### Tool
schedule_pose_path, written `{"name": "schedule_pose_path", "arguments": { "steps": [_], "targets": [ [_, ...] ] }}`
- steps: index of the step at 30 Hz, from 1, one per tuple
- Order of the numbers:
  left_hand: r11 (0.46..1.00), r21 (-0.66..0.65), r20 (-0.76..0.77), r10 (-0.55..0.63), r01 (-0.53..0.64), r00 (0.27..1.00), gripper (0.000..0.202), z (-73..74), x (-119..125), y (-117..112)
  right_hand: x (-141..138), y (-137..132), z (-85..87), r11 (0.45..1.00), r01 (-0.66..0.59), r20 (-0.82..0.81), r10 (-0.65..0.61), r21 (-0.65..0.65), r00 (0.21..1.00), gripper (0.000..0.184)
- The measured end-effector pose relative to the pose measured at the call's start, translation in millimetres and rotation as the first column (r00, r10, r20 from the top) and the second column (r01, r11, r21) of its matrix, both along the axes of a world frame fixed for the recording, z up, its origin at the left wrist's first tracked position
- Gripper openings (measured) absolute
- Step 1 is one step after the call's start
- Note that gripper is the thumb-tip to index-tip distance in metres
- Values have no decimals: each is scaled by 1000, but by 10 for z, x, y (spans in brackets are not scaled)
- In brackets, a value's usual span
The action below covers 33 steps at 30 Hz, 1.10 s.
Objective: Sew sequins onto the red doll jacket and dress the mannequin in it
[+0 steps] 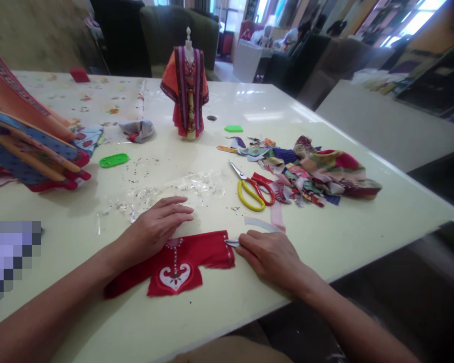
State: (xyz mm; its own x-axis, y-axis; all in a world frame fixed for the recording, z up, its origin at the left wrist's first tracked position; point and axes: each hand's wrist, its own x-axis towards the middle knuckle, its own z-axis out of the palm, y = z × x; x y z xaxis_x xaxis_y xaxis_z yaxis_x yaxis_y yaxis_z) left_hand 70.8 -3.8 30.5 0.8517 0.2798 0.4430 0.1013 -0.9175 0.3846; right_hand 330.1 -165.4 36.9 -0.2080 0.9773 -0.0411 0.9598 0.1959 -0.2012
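A small red doll garment [208, 250] with a white heart-shaped motif and a line of white beads lies flat on the table. My left hand [162, 222] rests over its upper edge, fingers stretched out and slightly bent, holding nothing. At the garment's right end, my right hand [267, 254] is closed around a silver-tipped tool [232, 242]. The tip touches the red cloth beside a short row of white beads; the rest of the tool is hidden in my fingers, so its kind is unclear.
Scissors [255, 191] with yellow and red handles lie near a heap of fabric scraps [298, 171]. Loose beads on clear plastic [166, 191] spread beyond my left hand. A dressed doll form [189, 91] stands behind, near a green dish [114, 160]. Fabric garments [30, 146] stand left.
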Motion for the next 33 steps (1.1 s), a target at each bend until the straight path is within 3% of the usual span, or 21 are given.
{"name": "schedule_pose_path", "arguments": {
  "steps": [7, 10, 13, 17, 33],
  "targets": [
    [984, 153, -21, 101, -96, 995, 28, 80, 7, -65, -4, -13, -11, 1000, 4, 5, -5, 7, 1000, 27],
    [983, 177, -23, 54, -49, 998, 30, 98, 67, -197, -9, -9, -4, 1000, 1, 8, -1, 1, 1000, 26],
    [985, 155, -93, -56, 70, 994, 36, 67, 146, -371, -8, -6, -3, 1000, -5, 15, 5, 10, 1000, 25],
    [993, 64, -149, -84, 94, 985, 34, -1, 208, -524, 4, -10, -17, 999, -1, 15, 0, 40, 1000, 27],
    [994, 45, -163, -93, 102, 982, 24, -26, 221, -532, 103, -68, 14, 998, 42, 37, -44, 54, 998, 28]
  ]
}}
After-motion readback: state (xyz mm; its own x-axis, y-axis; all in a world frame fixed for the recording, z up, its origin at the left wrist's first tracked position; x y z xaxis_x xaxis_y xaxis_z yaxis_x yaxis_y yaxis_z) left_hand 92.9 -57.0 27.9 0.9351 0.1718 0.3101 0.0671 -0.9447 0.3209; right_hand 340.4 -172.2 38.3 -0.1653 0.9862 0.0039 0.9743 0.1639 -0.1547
